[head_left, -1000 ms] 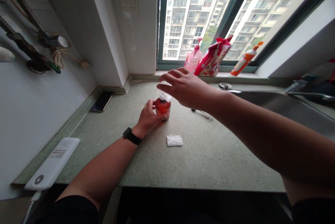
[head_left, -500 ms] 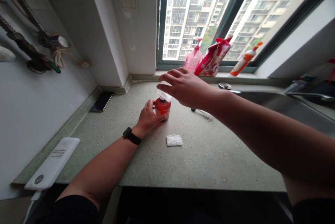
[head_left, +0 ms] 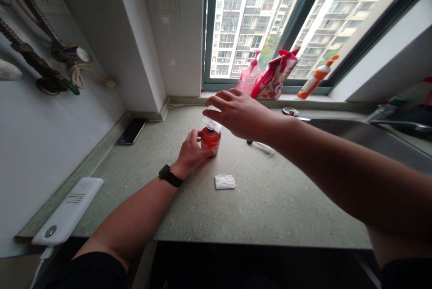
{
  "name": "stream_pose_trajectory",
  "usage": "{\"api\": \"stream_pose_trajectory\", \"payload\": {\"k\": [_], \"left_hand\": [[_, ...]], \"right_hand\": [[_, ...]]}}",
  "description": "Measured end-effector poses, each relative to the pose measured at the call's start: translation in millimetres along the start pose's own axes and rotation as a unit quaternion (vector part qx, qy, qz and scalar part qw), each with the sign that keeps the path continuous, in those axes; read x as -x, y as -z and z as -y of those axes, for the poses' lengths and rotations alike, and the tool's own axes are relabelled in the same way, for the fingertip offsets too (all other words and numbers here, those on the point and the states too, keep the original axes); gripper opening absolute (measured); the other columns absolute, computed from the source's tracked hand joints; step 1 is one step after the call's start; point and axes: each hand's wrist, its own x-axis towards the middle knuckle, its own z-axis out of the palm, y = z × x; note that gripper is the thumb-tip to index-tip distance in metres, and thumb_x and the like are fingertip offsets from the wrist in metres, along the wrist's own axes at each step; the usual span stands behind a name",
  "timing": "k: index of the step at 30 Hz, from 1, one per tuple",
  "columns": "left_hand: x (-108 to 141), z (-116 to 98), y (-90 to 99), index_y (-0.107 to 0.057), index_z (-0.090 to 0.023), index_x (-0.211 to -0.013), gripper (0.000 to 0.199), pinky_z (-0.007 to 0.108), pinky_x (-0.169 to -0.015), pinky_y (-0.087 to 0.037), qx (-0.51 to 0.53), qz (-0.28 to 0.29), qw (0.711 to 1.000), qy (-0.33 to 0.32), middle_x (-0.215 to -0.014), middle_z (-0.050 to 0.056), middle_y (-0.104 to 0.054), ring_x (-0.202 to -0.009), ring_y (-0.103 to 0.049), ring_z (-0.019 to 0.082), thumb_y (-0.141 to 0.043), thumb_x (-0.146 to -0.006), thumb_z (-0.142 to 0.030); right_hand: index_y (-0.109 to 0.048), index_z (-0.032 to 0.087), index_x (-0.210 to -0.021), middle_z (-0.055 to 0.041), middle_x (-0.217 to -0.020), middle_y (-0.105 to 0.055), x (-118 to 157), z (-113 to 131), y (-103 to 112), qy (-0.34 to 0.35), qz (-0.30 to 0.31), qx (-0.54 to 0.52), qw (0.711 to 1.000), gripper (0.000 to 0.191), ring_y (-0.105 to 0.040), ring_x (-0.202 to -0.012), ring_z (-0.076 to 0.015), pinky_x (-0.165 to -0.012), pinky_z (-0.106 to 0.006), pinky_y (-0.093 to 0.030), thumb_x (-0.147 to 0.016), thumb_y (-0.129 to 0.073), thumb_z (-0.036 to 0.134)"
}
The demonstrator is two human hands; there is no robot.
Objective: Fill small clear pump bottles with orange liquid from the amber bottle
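Left hand (head_left: 192,151) wrapped around a red-filled plastic bottle (head_left: 210,138), which stands upright on the speckled stone worktop (head_left: 270,208). Right hand (head_left: 241,113), its fingers (head_left: 224,97) loosely curved and parted, hangs over the bottle's clear plastic top (head_left: 209,121); contact cannot be told. A firm hold low on the bottle appears the sound grip, steadying it beneath the upper hand; a folded white tissue (head_left: 224,182) lies nearby.

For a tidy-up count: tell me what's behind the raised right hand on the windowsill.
A pink pump bottle and a red printed bag stand on the windowsill behind the right hand. The hand hides the bottle's base.
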Motion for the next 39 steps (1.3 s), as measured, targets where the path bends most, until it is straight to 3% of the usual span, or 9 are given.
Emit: {"api": "stream_pose_trajectory", "payload": {"k": [23,30,39], "left_hand": [[-2.0,0.5,0.6,-0.057,-0.022,-0.115,0.059,0.045,-0.090,-0.062,-0.008,-0.010,1.000,0.002,-0.119,0.011,-0.072,-0.104,-0.074,0.027,-0.096,-0.073,-0.039],[-2.6,-0.2,1.1,-0.057,-0.022,-0.114,0.059,0.045,-0.090,-0.063,-0.005,-0.009,1.000,0.007,-0.120,0.011,-0.072,-0.104,-0.074,0.027,-0.096,-0.073,-0.038],[-3.1,0.0,1.2,-0.057,-0.022,-0.115,0.060,0.046,-0.090,-0.063,-0.007,-0.010,1.000,0.010,-0.119,0.011,-0.072,-0.104,-0.074,0.027,-0.096,-0.073,-0.041]], "right_hand": [[-0.068,0.019,-0.137,-0.0142,-0.137,-0.065,-12.6,-0.1,2.7,0.027,0.010,0.004,1.000,0.037,-0.052,-0.116,-0.0289,-0.090,-0.042,-0.037,-0.104,-0.050,0.016],[-0.068,0.017,-0.138,-0.0156,-0.143,-0.061,-16.0,2.4,8.8,0.021,0.049,-0.001,0.999,0.038,-0.052,-0.119,-0.0293,-0.091,-0.042,-0.038,-0.106,-0.049,0.016],[-0.068,0.016,-0.135,-0.0156,-0.141,-0.062,-17.9,2.0,11.2,0.032,0.055,0.007,0.998,0.036,-0.052,-0.117,-0.0285,-0.087,-0.040,-0.039,-0.106,-0.047,0.016]]}}
